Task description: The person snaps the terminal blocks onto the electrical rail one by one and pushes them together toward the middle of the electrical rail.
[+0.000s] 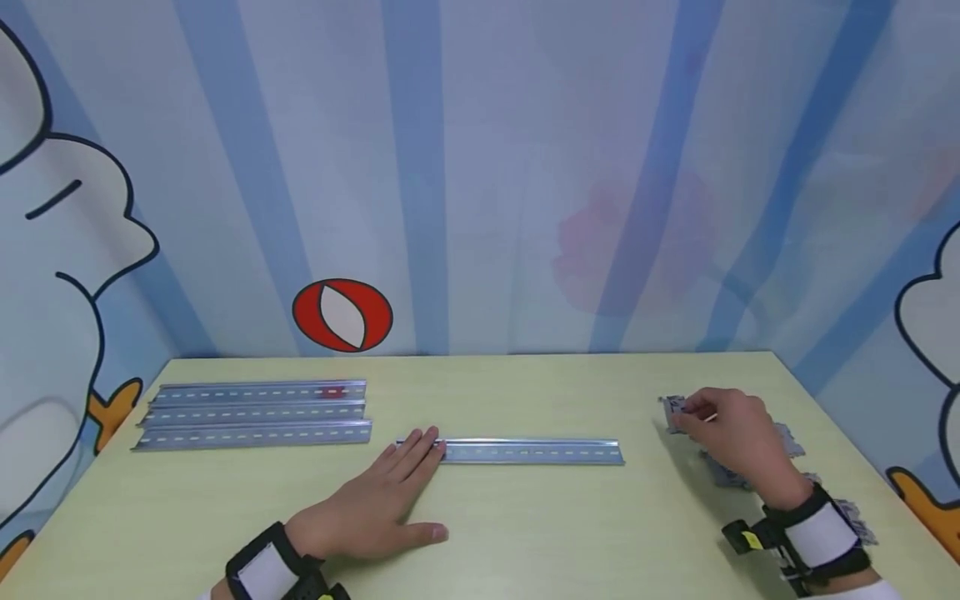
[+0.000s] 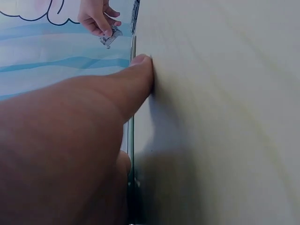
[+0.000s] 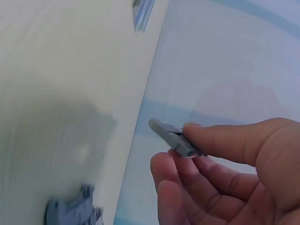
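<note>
**One hand flat on the rail, the other pinching a grey clip**

The single metal rail [image 1: 531, 451] lies lengthwise across the middle of the pale green table [image 1: 525, 533], and everything here is placed from it. The left hand [image 1: 375, 504] lies palm-down with straight fingers, its fingertips resting on the rail's left end; it holds nothing. Well to the right of the rail's other end, the right hand [image 1: 731, 437] is raised a little off the table and pinches a small grey clip [image 1: 673, 408] between thumb and fingertips.

The head view alone shows the whole layout. The right wrist view brings out what the head view leaves small: the clip [image 3: 174, 137] is a narrow grey plastic piece held at one end by the thumb and forefinger, the other fingers loosely curled beneath it. The left wrist view is mostly filled by the back of the left hand [image 2: 70, 150], which hides most of the rail [image 2: 132, 136]; only a thin edge shows beside the extended finger.

More grey clips [image 1: 750, 467] lie in a loose heap under and behind the right hand, partly covered by it. Left of the rail and farther back, three more rails [image 1: 255, 414] lie side by side. A curtain [image 1: 480, 167] with blue stripes and cartoon figures hangs behind the table.
</note>
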`<action>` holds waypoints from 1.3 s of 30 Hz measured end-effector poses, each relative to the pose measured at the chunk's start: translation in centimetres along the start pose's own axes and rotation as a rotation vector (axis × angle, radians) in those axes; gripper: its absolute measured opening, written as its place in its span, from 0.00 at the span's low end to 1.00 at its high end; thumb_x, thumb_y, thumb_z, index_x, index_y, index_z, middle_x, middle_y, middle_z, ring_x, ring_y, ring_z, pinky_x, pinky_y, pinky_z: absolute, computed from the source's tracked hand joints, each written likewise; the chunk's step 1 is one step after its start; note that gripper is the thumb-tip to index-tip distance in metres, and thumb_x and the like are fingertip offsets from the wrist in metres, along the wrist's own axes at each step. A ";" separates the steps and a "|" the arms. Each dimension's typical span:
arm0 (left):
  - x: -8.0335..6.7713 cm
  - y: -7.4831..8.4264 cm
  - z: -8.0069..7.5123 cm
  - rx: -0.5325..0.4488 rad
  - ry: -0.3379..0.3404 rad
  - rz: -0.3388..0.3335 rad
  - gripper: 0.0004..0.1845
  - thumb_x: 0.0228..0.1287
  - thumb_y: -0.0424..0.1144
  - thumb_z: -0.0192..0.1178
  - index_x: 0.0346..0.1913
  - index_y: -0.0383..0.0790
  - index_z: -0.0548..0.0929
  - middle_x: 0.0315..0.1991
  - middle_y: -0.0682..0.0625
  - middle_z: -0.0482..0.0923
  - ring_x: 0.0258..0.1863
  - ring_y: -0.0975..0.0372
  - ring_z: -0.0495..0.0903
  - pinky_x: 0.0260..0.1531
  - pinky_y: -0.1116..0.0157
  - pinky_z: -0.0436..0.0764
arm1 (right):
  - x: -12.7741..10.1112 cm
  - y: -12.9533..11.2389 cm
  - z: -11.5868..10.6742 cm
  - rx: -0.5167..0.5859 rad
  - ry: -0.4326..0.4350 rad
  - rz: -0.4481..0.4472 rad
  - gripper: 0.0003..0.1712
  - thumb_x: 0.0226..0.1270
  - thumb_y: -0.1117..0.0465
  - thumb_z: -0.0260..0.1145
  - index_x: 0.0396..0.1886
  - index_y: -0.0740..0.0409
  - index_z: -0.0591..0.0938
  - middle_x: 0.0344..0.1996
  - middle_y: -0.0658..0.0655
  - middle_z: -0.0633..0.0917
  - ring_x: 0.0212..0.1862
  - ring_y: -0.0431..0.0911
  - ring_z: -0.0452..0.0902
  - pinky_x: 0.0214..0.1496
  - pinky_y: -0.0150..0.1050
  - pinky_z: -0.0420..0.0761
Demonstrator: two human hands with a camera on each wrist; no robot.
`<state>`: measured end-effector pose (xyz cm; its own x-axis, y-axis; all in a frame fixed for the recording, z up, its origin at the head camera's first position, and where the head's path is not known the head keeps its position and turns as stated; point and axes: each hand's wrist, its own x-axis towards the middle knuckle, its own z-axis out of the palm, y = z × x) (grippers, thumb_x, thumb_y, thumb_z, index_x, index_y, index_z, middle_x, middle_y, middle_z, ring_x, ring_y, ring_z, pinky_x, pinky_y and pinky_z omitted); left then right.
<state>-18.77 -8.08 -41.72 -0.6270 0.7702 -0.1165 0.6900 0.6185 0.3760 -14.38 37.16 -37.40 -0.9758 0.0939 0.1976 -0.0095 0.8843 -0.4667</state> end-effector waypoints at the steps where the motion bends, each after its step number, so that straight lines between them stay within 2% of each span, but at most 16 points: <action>1: 0.0 0.0 0.2 -0.005 -0.003 -0.003 0.52 0.63 0.72 0.48 0.78 0.41 0.45 0.80 0.47 0.35 0.78 0.53 0.36 0.74 0.47 0.44 | -0.1 -0.4 0.2 0.020 -0.012 0.006 0.12 0.63 0.57 0.69 0.39 0.62 0.85 0.29 0.54 0.86 0.29 0.45 0.80 0.26 0.39 0.77; 7: -0.1 -0.1 1.5 -0.006 0.001 -0.008 0.52 0.63 0.72 0.47 0.78 0.41 0.44 0.80 0.47 0.35 0.78 0.53 0.36 0.73 0.46 0.44 | -0.9 -2.7 1.7 0.139 -0.148 0.073 0.13 0.63 0.55 0.70 0.40 0.60 0.86 0.24 0.51 0.86 0.26 0.46 0.82 0.25 0.39 0.79; 13: -0.4 0.0 2.2 -0.011 -0.004 -0.001 0.52 0.63 0.73 0.46 0.78 0.41 0.44 0.80 0.47 0.35 0.78 0.52 0.36 0.74 0.46 0.44 | -1.9 -4.0 3.5 0.193 -0.254 0.128 0.12 0.60 0.55 0.72 0.37 0.59 0.86 0.18 0.50 0.85 0.22 0.45 0.80 0.26 0.40 0.77; 17: -0.3 -0.2 2.2 0.014 -0.002 -0.002 0.52 0.64 0.72 0.45 0.78 0.42 0.44 0.80 0.47 0.34 0.78 0.53 0.35 0.74 0.48 0.43 | -1.9 -4.2 4.2 0.164 -0.249 0.108 0.09 0.61 0.57 0.71 0.35 0.58 0.86 0.15 0.48 0.83 0.19 0.44 0.79 0.26 0.39 0.78; 22: 0.2 -0.4 1.1 0.079 0.002 -0.014 0.52 0.64 0.72 0.46 0.78 0.43 0.43 0.80 0.48 0.34 0.78 0.55 0.35 0.75 0.51 0.42 | -1.4 -4.4 4.3 0.133 -0.207 0.063 0.09 0.63 0.58 0.69 0.35 0.60 0.85 0.13 0.48 0.81 0.17 0.44 0.78 0.25 0.39 0.77; 28: 0.2 -0.4 0.3 0.068 -0.003 -0.006 0.52 0.64 0.71 0.47 0.78 0.43 0.43 0.79 0.47 0.32 0.78 0.53 0.33 0.74 0.50 0.42 | -1.0 -4.7 4.3 0.158 -0.210 0.075 0.07 0.62 0.60 0.68 0.31 0.60 0.82 0.13 0.50 0.82 0.17 0.45 0.78 0.25 0.39 0.77; 31: 0.2 -0.4 0.4 0.076 -0.003 0.004 0.55 0.60 0.75 0.47 0.79 0.43 0.42 0.79 0.47 0.31 0.78 0.53 0.32 0.74 0.49 0.41 | -1.0 -4.6 4.4 0.186 -0.220 0.076 0.07 0.62 0.61 0.68 0.29 0.60 0.81 0.14 0.51 0.82 0.17 0.46 0.78 0.26 0.40 0.78; 35: 0.2 -0.3 0.3 0.096 -0.004 0.018 0.62 0.52 0.80 0.48 0.78 0.42 0.41 0.79 0.46 0.30 0.78 0.52 0.31 0.74 0.48 0.40 | -0.5 -4.9 4.4 0.170 -0.227 0.076 0.08 0.60 0.63 0.67 0.24 0.60 0.80 0.12 0.50 0.81 0.16 0.46 0.78 0.30 0.40 0.79; 39: 0.1 -0.3 0.4 0.078 0.003 0.032 0.64 0.51 0.80 0.50 0.78 0.41 0.41 0.79 0.45 0.30 0.78 0.51 0.32 0.74 0.47 0.40 | 0.1 -5.1 4.5 0.172 -0.260 0.108 0.09 0.60 0.63 0.67 0.21 0.61 0.79 0.12 0.52 0.81 0.16 0.47 0.79 0.30 0.39 0.79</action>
<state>-18.84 -8.13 -42.24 -0.6049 0.7897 -0.1025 0.7361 0.6036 0.3064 -15.40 30.57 -38.88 -0.9960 0.0435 -0.0779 0.0824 0.7831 -0.6164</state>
